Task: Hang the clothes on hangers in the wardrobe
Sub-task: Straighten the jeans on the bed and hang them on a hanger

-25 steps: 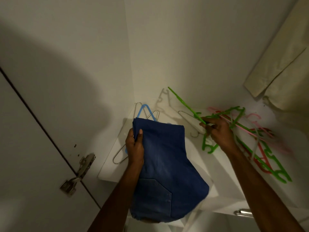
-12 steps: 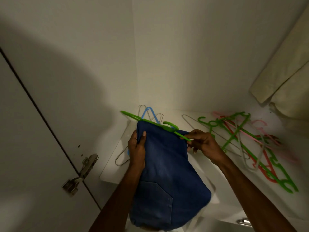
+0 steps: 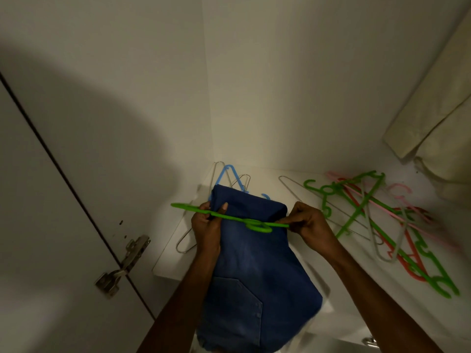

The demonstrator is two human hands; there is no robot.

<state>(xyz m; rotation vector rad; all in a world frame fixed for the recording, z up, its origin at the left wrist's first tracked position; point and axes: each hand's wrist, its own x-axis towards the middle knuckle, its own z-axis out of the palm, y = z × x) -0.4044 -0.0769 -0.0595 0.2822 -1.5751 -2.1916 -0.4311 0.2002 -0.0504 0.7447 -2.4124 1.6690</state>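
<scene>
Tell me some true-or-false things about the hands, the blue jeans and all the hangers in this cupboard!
1. The right hand pinches one end of the green hanger. True.
2. The left hand is empty. False: it grips the top of the blue jeans, with the hanger crossing its fingers.
3. The jeans already hang from a rail. False: both hands hold them above the shelf, and no rail is in view.
4. A pile of coloured hangers lies on the shelf to the right. True.
5. A blue hanger pokes out behind the jeans. True.
</scene>
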